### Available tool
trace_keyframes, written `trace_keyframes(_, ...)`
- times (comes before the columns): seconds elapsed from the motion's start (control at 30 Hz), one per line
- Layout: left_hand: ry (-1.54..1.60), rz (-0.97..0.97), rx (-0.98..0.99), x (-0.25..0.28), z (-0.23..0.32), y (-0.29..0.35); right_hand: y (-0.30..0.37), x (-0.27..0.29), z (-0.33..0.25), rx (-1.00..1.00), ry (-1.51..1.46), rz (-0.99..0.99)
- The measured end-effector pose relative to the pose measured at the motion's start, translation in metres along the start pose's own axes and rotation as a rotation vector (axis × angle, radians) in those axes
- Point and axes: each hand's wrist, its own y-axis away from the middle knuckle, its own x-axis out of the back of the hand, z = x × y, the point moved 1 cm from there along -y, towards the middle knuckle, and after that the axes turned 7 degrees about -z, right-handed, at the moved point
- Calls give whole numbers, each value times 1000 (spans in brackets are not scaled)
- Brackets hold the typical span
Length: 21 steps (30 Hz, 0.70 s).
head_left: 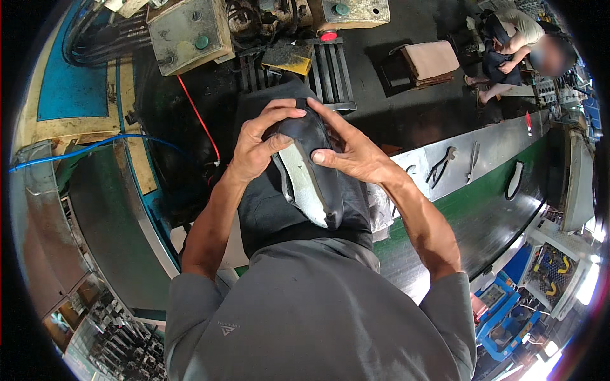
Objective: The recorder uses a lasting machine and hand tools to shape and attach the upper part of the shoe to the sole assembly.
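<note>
Both hands grip a black shoe upper above my lap, its toe pointing away from me. A pale, whitish long panel runs along its open middle toward the heel end near me. My left hand wraps the far left of the upper, with the thumb pressed on the black edge above the pale panel. On the other side, my right hand holds the upper, its thumb on the black side and its fingers reaching over the far end. The fingers of the two hands nearly meet there.
Pincers and a slim metal tool lie on a metal ledge at right. Beyond it, a green belt carries a shoe-shaped piece. Machine boxes with buttons stand ahead. A cushioned stool and a seated person are farther off.
</note>
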Motion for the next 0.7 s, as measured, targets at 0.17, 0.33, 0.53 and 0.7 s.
trace_keyframes(0.17, -57, 36, -3, -7, -7, -7, -6, -5, 0, 39, 383, 112)
trace_keyframes(0.33, -101, 84, 21, -19, -7, -13, -9, -13, 14, 44, 378, 206)
trace_keyframes(0.53, -104, 182, 171, -40, -27, -26, -16, 0, 47, -52, 240, 270)
trace_keyframes(0.7, 870, 294, 355, -33, -47, -12, -15, 26, 67, -73, -100, 235)
